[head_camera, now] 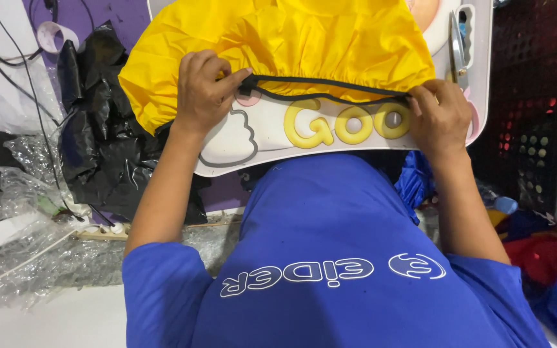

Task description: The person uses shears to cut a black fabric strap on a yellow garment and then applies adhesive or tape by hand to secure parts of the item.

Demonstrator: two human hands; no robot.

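A yellow fabric cover (278, 45) with a black elastic edge (330, 90) lies on a white lap table (253, 138) with raised yellow letters. My left hand (204, 90) pinches the black edge at its left end. My right hand (439, 116) grips the same edge at the right end, so the hem is stretched between both hands. The cover's far part runs out of the top of the view.
Scissors (459, 45) lie at the table's right edge. Black plastic sheeting (98, 135) and clear plastic bags (14, 225) sit to the left, with cables (8, 45). A dark crate (530, 96) stands on the right, above blue and red fabric (549, 270).
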